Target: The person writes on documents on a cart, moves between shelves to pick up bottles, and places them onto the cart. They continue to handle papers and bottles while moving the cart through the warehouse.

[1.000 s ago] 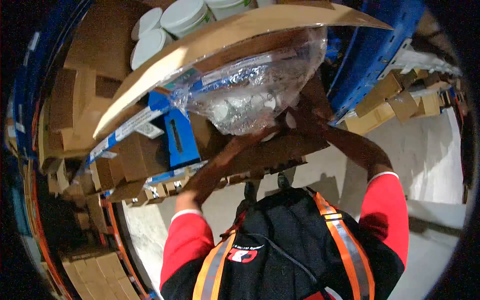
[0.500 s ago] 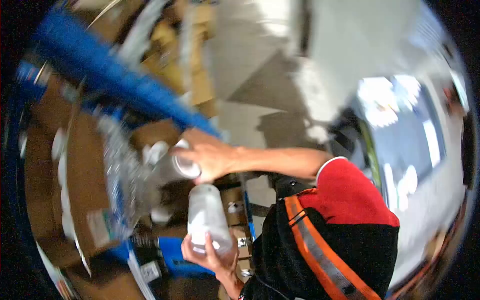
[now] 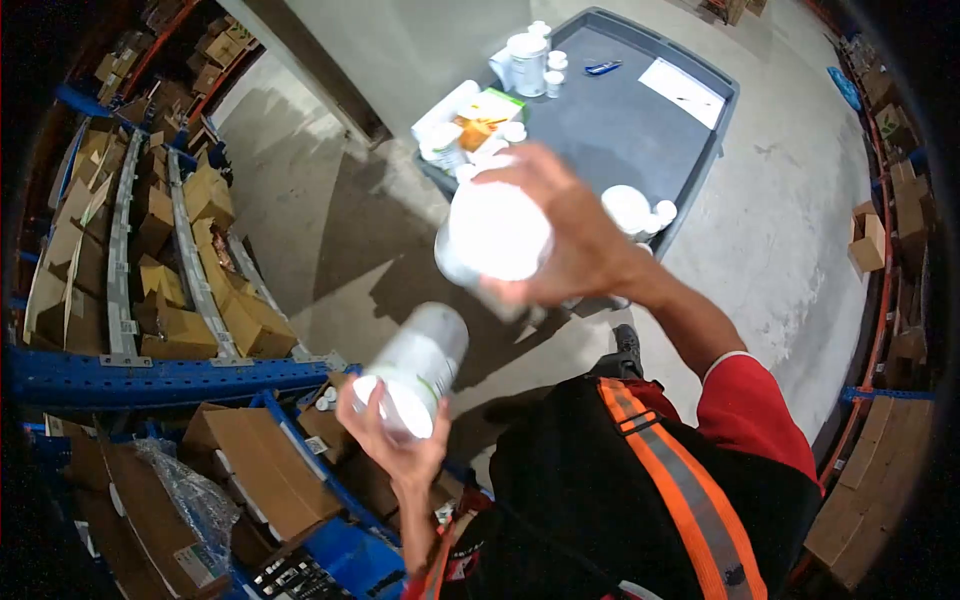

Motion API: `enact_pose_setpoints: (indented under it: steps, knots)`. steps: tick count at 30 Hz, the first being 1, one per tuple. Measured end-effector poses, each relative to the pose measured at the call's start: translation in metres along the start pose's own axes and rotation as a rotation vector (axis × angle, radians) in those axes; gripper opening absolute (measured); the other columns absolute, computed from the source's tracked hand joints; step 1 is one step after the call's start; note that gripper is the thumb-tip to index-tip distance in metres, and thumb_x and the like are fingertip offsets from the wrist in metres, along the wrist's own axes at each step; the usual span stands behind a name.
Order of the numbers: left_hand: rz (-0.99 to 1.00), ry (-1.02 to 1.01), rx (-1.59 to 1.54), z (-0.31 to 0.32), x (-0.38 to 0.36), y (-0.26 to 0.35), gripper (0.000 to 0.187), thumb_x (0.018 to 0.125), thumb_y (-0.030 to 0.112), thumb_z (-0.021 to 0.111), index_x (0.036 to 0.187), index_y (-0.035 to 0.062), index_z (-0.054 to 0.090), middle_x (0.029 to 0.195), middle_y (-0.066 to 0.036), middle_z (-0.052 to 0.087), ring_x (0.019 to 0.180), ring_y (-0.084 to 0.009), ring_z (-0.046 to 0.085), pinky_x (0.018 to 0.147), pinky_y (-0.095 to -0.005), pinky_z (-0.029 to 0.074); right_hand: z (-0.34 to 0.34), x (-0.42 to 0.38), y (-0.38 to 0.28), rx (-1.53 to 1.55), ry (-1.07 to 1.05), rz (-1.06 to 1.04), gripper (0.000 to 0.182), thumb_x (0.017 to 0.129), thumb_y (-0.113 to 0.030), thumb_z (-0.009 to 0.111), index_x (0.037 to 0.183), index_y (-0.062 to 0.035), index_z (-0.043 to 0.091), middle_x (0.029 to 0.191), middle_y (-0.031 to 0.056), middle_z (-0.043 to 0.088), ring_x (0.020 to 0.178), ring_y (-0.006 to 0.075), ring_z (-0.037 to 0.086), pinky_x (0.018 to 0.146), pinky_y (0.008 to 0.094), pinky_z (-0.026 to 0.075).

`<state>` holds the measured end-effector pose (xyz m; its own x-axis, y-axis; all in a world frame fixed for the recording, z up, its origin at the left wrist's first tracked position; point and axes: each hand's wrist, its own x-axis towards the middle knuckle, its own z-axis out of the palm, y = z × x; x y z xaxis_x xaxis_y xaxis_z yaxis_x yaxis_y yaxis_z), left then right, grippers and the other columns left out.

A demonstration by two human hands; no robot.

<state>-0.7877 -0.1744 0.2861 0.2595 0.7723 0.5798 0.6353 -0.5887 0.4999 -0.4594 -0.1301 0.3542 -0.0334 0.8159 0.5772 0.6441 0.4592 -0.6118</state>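
My left hand [image 3: 395, 450] is wrapped round the end of a white plastic bottle [image 3: 428, 345], held tilted above the floor beside the shelving. My right hand [image 3: 575, 235] grips a second white bottle [image 3: 498, 232], its bright round end facing me. This one is over the near left edge of a grey cart [image 3: 640, 125], apart from the first bottle. Glare and motion blur hide its label.
On the cart stand several white bottles [image 3: 527, 65], a green and orange box [image 3: 490, 115], a blue cutter-like tool [image 3: 603, 68] and a paper sheet [image 3: 682, 93]. Blue shelving [image 3: 180, 378] with open cartons [image 3: 265, 455] lies left. More racks [image 3: 890, 340] line the right.
The view has swung from the shelf cartons toward the cart. My right hand has moved away from the cartons with its bottle, and my left hand still holds the other bottle.
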Motion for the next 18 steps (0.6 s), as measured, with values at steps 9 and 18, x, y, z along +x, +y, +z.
enact_pose_setpoints:
  steps: [9, 18]
  knots:
    - [0.082, -0.090, -0.012, 0.327, 0.183, 0.107, 0.083, 0.066, 0.024, 0.094, 0.139, 0.0100, 0.056, 0.144, -0.022, 0.045, 0.135, -0.0416, 0.045, 0.113, -0.0501, 0.040, -0.147, -0.034, 0.293, -0.206, 0.188, 0.088, 0.070, 0.064, -0.026, 0.093, 0.121, -0.0079, 0.056, 0.123, 0.0161, 0.058, 0.119, 0.0396, 0.055, 0.102, 0.0479, 0.046]
    - [0.031, -0.175, 0.029, 0.547, 0.236, 0.092, 0.080, 0.066, 0.032, 0.091, 0.139, 0.0182, 0.062, 0.137, -0.024, 0.052, 0.130, -0.0422, 0.047, 0.111, -0.0532, 0.040, -0.141, -0.071, 0.420, -0.047, 0.061, 0.221, 0.065, 0.062, -0.029, 0.092, 0.110, -0.0057, 0.055, 0.126, 0.0237, 0.047, 0.124, 0.0461, 0.045, 0.102, 0.0529, 0.045]
